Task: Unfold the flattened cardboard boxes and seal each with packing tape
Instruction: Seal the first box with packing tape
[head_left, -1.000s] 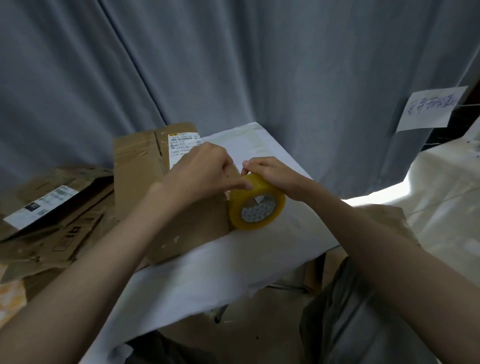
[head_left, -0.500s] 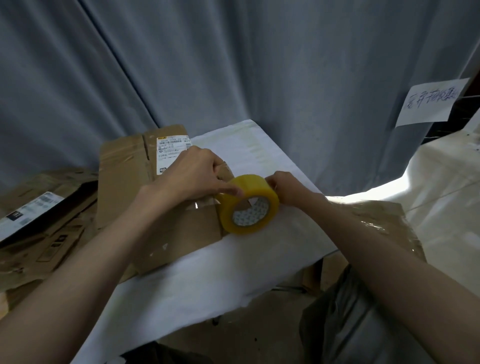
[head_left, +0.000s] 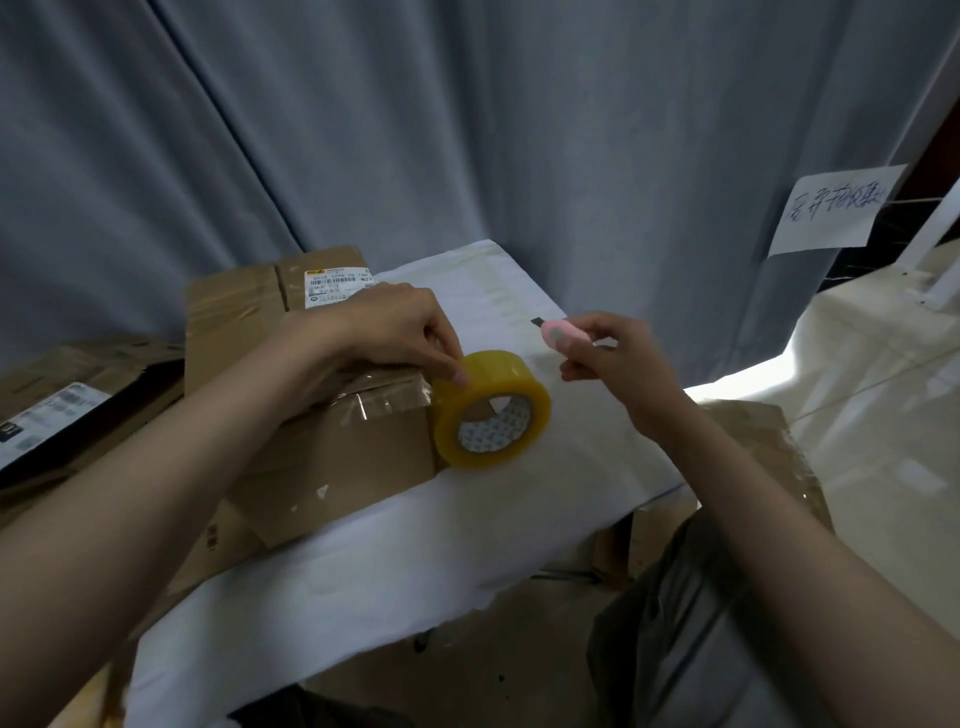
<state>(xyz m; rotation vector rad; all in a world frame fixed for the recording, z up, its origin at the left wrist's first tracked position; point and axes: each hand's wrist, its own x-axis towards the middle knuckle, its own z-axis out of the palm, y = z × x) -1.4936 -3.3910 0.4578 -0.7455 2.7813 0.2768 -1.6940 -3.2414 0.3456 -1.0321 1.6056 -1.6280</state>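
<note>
The cardboard box (head_left: 332, 447) stands unfolded on the white-covered table (head_left: 395, 561), at 9 o'clock of the tape roll (head_left: 491, 410) and touching it. A strip of clear tape (head_left: 384, 397) runs from the roll onto the box top; it is glossy, wrinkled and not yet severed. The seal on this box therefore appears to be partly laid, with cutting and pressing down remaining.

The left hand (head_left: 384, 338) rests over the box top and pinches the roll at its upper rim with fingertips and thumb. The right hand (head_left: 618, 353), at 2 o'clock of the roll and apart from it, grips a small pink cutter (head_left: 558, 332) with a dark tip pointing toward 10 o'clock.

Flattened boxes (head_left: 78, 395) lie at 9 o'clock of the table, still to be unfolded, and one bears a white label.

Materials: matte brown corrugated board with scuffed patches; translucent yellow roll wound on a printed core; smooth white table cover.
</note>
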